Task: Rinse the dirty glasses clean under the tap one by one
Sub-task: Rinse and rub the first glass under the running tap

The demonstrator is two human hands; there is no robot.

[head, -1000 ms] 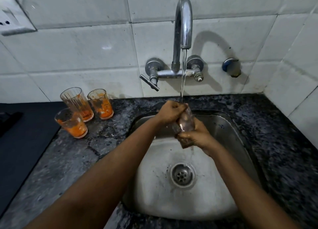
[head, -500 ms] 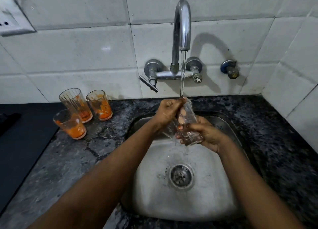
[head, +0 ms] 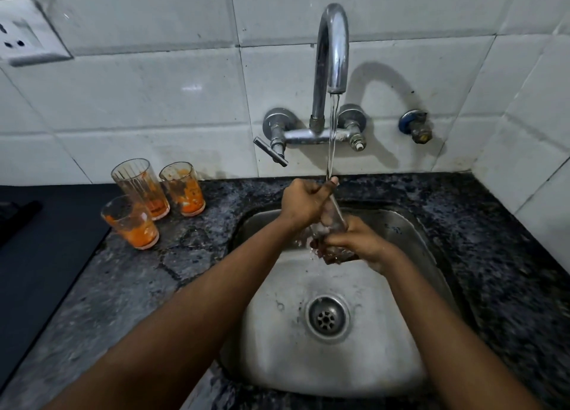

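Both hands (head: 333,224) gripping the glass (head: 331,224) mid-frame under the tap (head: 333,48), so gotta rotate it slowly, letting water reach inside.

Tap (head: 331,48) is gleaming polished metal; sink (head: 401,363) is showing dull scuffed steel; counter (head: 509,240) is looking like speckled stone; tiles (head: 154,95) are shining glossy.
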